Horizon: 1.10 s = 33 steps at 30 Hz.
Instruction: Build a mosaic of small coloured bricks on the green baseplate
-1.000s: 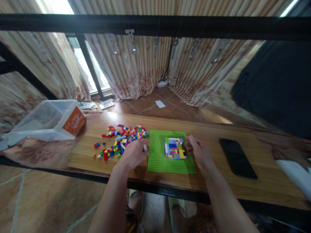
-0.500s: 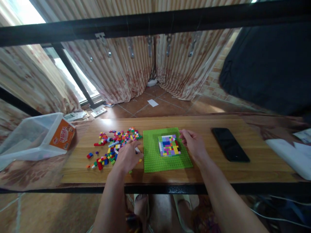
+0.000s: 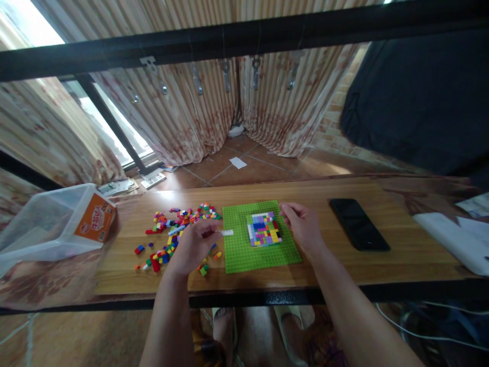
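Between the fingertips of my left hand [image 3: 196,242] is a long white building brick [image 3: 227,232], its free end over the left edge of the green baseplate [image 3: 237,257]. A block of multicoloured bricks [image 3: 264,230] stands built up on the plate, with white and lilac along its far and left sides. My right hand [image 3: 301,224] hovers by the plate's upper right edge, fingers curled in a pinch; whether anything small is in it I cannot make out. Loose bricks [image 3: 176,229] lie in a pile to the left, partly behind my left hand.
A black phone [image 3: 359,224] lies on the wooden table [image 3: 324,270] to the right. At the far left stands a clear plastic bin [image 3: 57,219] with an orange label. A dark metal bar [image 3: 229,41] with hanging clips crosses the view beyond the table.
My left hand has lifted away from the loose pile with the white brick, which now points toward the baseplate. My right hand stays about where it was. The view has shifted slightly.
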Motion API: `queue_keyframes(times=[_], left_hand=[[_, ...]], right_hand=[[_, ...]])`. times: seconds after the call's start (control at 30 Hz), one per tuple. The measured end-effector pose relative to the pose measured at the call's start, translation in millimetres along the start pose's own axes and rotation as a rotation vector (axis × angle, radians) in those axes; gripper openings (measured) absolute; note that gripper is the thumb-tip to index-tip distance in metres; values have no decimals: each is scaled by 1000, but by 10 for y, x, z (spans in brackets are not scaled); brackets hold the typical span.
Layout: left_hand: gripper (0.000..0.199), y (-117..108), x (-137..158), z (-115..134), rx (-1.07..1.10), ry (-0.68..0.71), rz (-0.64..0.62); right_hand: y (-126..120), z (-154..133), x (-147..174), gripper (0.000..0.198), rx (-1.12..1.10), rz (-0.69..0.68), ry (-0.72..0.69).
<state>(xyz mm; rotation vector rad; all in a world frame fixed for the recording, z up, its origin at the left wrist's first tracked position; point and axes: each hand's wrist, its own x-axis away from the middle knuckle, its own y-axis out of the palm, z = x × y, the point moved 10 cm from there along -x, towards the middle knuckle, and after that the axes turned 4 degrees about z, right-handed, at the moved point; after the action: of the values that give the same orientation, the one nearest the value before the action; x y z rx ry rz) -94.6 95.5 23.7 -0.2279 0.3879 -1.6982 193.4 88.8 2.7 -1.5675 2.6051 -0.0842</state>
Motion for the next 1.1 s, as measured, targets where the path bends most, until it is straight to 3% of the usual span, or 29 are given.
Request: queue_keyframes(times=[0.1, 0.27, 0.47, 0.77, 1.1], left_hand=[[24, 128, -42, 52, 91, 25, 59], [25, 416, -80, 224, 25, 150, 113], [26, 637, -53, 436, -26, 254, 133], [25, 828, -48, 528, -209, 316, 98], [23, 721, -94, 456, -283, 247, 172]], right_hand=[[90, -162, 65, 30, 1, -74, -120], [304, -281, 231, 26, 84, -290, -241], [404, -365, 341, 20, 278, -427, -371], [307, -239, 263, 17, 361, -442, -377], [207, -115, 145, 10, 395, -355, -266]])
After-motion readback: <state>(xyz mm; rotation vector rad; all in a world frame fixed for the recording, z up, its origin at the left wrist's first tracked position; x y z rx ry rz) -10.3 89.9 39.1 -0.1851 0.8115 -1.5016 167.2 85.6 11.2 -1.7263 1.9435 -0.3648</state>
